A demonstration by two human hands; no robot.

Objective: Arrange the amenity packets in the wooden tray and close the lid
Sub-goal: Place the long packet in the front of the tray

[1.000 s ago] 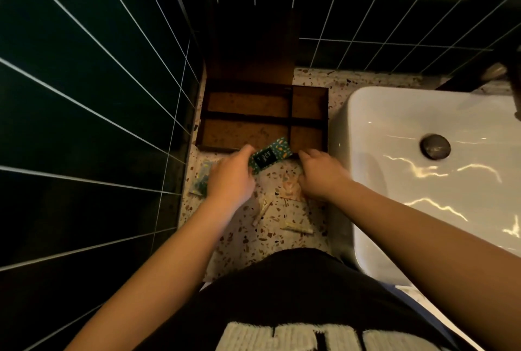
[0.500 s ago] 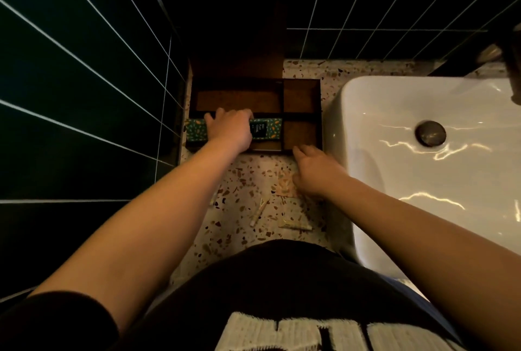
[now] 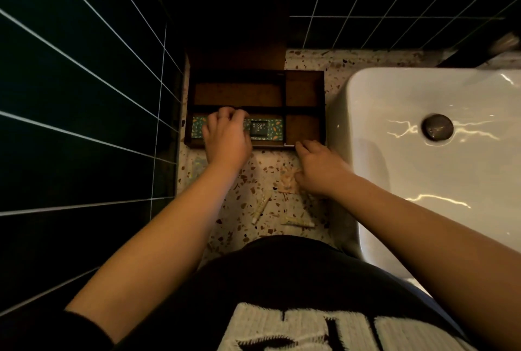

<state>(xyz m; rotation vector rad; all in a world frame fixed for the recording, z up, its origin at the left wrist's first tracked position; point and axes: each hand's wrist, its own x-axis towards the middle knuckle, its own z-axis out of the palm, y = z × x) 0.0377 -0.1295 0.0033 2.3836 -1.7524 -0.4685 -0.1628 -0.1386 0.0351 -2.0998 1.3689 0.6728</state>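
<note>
A dark wooden tray [image 3: 305, 75] with several compartments stands on the terrazzo counter, its lid [image 3: 239, 49] upright against the back wall. A long green patterned comb packet [image 3: 267, 130] lies flat in the near left compartment. My left hand [image 3: 225, 140] rests on top of it with fingers curled over its middle and left part. My right hand [image 3: 320, 166] lies on the counter, its fingertips touching the tray's front edge, and holds nothing. It partly covers a peach packet [image 3: 287, 181].
Two small pale tubes [image 3: 262, 207] [image 3: 299, 222] lie on the counter near my body. A faint greenish packet [image 3: 198, 166] sits by the left wall. A white sink [image 3: 423, 181] fills the right side; dark tiled walls close in left and behind.
My left hand carried the green packet from the counter into the near left compartment and laid it flat. My right hand let go of it and stayed at the tray's front edge.
</note>
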